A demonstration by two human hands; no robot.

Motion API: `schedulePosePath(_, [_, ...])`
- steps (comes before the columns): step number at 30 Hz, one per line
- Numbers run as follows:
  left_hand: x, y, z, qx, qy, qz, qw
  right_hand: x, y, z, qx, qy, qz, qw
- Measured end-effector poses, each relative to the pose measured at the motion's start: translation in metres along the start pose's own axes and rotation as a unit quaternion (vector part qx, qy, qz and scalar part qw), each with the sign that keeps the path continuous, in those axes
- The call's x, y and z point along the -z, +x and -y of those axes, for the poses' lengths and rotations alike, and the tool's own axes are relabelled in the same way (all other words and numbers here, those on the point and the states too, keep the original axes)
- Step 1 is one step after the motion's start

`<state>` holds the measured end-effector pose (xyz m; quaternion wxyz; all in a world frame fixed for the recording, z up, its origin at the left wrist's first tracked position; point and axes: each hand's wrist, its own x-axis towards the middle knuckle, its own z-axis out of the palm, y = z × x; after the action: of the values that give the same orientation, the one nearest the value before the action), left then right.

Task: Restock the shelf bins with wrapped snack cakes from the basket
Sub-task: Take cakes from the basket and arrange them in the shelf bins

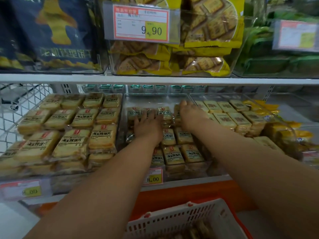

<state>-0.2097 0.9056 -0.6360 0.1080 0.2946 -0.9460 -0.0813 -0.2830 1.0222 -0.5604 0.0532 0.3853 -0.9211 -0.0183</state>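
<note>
Both my arms reach into the middle clear bin (156,96) on the lower shelf. My left hand (148,124) lies flat with fingers spread on the back row of wrapped snack cakes (173,155). My right hand (187,114) rests over a cake (176,109) at the bin's back right; I cannot see whether its fingers curl round it. The white plastic basket (174,219) with red handles sits at the bottom of the view, a few wrapped cakes showing inside.
A left bin holds larger yellow cakes (69,133); a right bin holds pale square cakes (229,116). The upper shelf (155,79) overhangs close above, with yellow biscuit bags and a 9.90 price tag (140,23). A white wire rack (20,107) stands at the far left.
</note>
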Motion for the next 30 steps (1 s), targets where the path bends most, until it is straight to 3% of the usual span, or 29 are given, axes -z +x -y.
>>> schedulePosePath(6, [0.001, -0.002, 0.002, -0.006, -0.004, -0.006, 1.000, -0.010, 0.011, 0.004, 0.015, -0.085, 0.033, 0.996])
schedulePosePath(12, [0.000, -0.003, 0.001, -0.008, 0.007, -0.020, 1.000, -0.015, -0.017, -0.007, 0.062, -0.081, 0.000, 0.995])
schedulePosePath(16, [0.000, -0.004, -0.003, -0.005, 0.013, -0.017, 1.000, -0.020, -0.042, -0.045, 0.160, -0.012, -0.125, 0.979])
schedulePosePath(18, [0.002, -0.005, -0.006, 0.003, 0.016, -0.010, 1.000, -0.029, -0.046, -0.059, 0.166, 0.089, -0.165, 0.968])
schedulePosePath(20, [0.004, -0.007, -0.009, -0.005, 0.007, -0.018, 1.000, -0.035, -0.047, -0.060, 0.153, 0.183, -0.171, 0.956])
schedulePosePath(24, [0.009, -0.003, -0.018, -0.056, -0.087, -0.068, 0.992, -0.038, -0.045, -0.056, 0.123, 0.250, -0.174, 0.945])
schedulePosePath(30, [0.003, 0.027, -0.041, -0.046, -0.039, 0.006, 0.998, -0.041, -0.042, -0.060, 0.140, 0.307, -0.198, 0.920])
